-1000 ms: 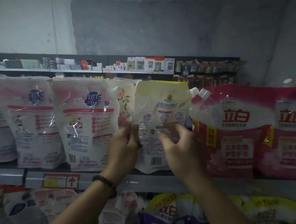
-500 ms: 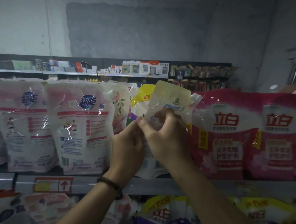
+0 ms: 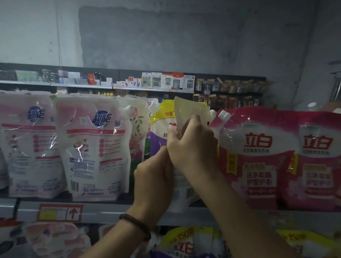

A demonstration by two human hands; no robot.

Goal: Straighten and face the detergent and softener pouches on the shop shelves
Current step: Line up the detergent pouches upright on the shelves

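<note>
1. Both hands meet on a pale yellow pouch (image 3: 189, 111) near the middle of the shelf (image 3: 108, 212). Its foot is at the shelf's front edge and its top rises above the fingers.
2. The right hand (image 3: 192, 148) grips the pouch's upper half with curled fingers. The left hand (image 3: 154, 179), a dark bead bracelet (image 3: 135, 225) at its wrist, grips the lower half, and the two hands touch.
3. Just behind the held pouch stands a yellow-and-purple pouch (image 3: 159, 128), with a floral pouch (image 3: 136, 130) beside it.
4. Toward the shelf's left end, two pink-and-white pouches (image 3: 93, 144) face forward.
5. Toward the right end, two magenta pouches (image 3: 257, 158) stand side by side.
6. A red-framed price tag (image 3: 60, 212) with an arrow sits on the shelf's front edge.
</note>
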